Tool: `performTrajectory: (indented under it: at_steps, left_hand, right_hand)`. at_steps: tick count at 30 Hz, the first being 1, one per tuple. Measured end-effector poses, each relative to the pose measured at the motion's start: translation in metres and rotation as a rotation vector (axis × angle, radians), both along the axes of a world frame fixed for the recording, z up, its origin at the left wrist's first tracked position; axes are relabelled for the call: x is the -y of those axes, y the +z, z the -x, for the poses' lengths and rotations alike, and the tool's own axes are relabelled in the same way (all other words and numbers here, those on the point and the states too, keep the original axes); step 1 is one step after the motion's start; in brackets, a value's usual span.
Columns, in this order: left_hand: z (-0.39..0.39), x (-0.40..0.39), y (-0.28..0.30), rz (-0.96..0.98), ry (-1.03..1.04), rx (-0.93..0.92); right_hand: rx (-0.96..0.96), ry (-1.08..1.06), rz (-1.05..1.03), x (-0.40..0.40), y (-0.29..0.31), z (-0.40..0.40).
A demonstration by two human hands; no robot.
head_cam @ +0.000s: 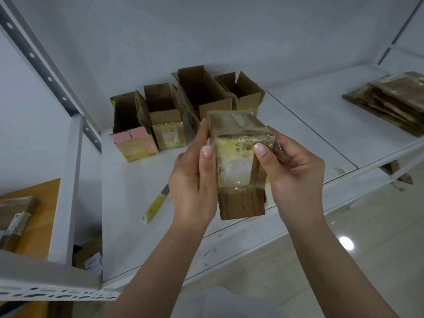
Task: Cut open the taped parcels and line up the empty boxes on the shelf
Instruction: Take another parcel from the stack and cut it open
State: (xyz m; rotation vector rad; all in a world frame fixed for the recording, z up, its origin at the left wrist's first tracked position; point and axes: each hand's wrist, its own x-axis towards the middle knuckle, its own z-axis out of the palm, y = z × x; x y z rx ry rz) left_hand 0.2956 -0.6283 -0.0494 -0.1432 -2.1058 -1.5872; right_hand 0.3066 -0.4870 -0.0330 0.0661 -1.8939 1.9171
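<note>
Taped parcel (238, 157) held above shelf (298, 115): your left hand (195, 180) and right hand (291, 173) grip its sides, thumbs on front. Four open boxes (202, 95) lined behind; knife (154, 205) lies left.

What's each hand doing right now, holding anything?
Left hand: grips the left side of the taped parcel, held above the shelf.
Right hand: grips the parcel's right side.

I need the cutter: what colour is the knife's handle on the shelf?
Yellow; the knife shows best in the head view.
</note>
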Motion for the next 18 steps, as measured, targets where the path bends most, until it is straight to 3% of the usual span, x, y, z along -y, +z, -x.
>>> performTrajectory:
  at_steps: [10, 18]
  left_hand:
    - [-0.001, -0.005, 0.011, 0.361, 0.185, -0.026]
    - [-0.001, 0.001, 0.009, 0.327, 0.116, 0.016]
  right_hand:
    - [0.002, -0.059, -0.071, 0.013, -0.001, -0.004]
    - [0.013, -0.065, -0.127, 0.018, -0.007, -0.004]
